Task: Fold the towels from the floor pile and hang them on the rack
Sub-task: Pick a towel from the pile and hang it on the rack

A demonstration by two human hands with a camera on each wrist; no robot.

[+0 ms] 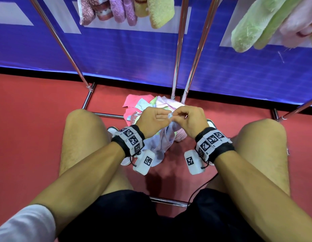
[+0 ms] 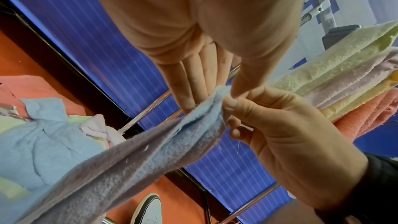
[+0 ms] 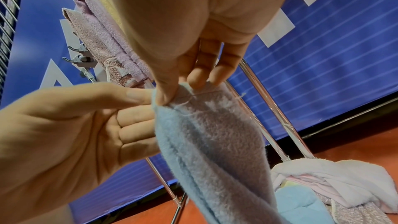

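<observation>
A light blue towel [image 1: 162, 145] hangs bunched between my knees, its top corner pinched by both hands. My left hand [image 1: 166, 117] pinches the corner between thumb and fingers, and my right hand [image 1: 176, 117] pinches the same corner from the other side. In the left wrist view the towel [image 2: 150, 151] runs down from my left hand [image 2: 206, 94] and right hand [image 2: 232, 106]. In the right wrist view my right hand [image 3: 178, 89] holds the towel [image 3: 211, 142] by its hem. The floor pile [image 1: 134, 105] of pink, blue and white towels lies just beyond my hands.
The chrome rack [image 1: 177, 58] stands ahead, its base bars on the red floor. Folded towels [image 1: 127, 11] hang on it at top centre, and a green towel [image 1: 256, 27] hangs at top right. A blue panel wall stands behind. My bare knees flank the hands.
</observation>
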